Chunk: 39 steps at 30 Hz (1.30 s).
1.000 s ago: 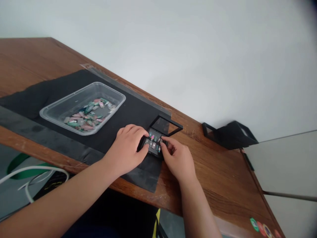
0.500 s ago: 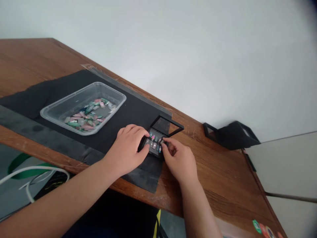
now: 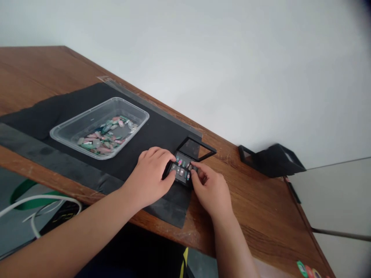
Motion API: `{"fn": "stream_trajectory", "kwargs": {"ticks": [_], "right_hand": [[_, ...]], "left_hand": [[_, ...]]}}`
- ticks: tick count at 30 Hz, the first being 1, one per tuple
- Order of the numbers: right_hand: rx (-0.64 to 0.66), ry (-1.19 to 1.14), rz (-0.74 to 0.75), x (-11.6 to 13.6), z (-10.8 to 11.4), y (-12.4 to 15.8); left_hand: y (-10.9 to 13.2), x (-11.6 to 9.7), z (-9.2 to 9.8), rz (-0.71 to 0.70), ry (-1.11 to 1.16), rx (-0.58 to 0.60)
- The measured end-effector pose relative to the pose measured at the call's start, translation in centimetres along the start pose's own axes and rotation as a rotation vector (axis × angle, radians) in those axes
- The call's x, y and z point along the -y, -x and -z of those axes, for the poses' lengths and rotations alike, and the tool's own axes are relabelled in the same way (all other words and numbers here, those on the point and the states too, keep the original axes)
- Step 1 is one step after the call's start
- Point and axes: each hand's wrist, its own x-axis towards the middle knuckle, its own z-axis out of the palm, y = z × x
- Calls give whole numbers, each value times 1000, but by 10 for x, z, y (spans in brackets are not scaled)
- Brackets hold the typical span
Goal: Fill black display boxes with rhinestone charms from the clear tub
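Observation:
A small black case [image 3: 181,179] lies near the mat's right end with its windowed lid [image 3: 206,155] raised. Rows of press-on nails [image 3: 181,172] in pink, teal and dark tones sit inside it. My left hand [image 3: 152,175] grips the case's left side between thumb and fingers. Over the right end of the case, the thumb and forefinger of my right hand [image 3: 211,187] close around one of the nails; the fingertips partly cover it. The other fingers of that hand are curled in.
A clear plastic tub [image 3: 78,119] holding many loose nails stands on the black mat [image 3: 127,154], left of the case. Black open boxes [image 3: 269,158] rest against the wall at right. Round coloured stickers [image 3: 308,270] show at lower right, and a white cable [image 3: 55,197] hangs at lower left.
The view has shifted very slightly. My right fingertips have moved a little at the case's right end, uncovering more of the nails there. The left hand keeps its grip.

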Motion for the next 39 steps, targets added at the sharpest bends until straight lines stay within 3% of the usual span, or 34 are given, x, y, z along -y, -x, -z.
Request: {"fn": "stream_trajectory", "kwargs": {"ticks": [30, 34, 39], "right_hand": [[-9, -43, 38, 0, 0, -2], [-66, -157, 17, -6, 1, -3], [-238, -323, -26, -13, 1, -5]], "left_hand": [[0, 0, -2, -20, 8, -15], [1, -1, -1, -21, 6, -16], [1, -1, -1, -18, 11, -7]]}}
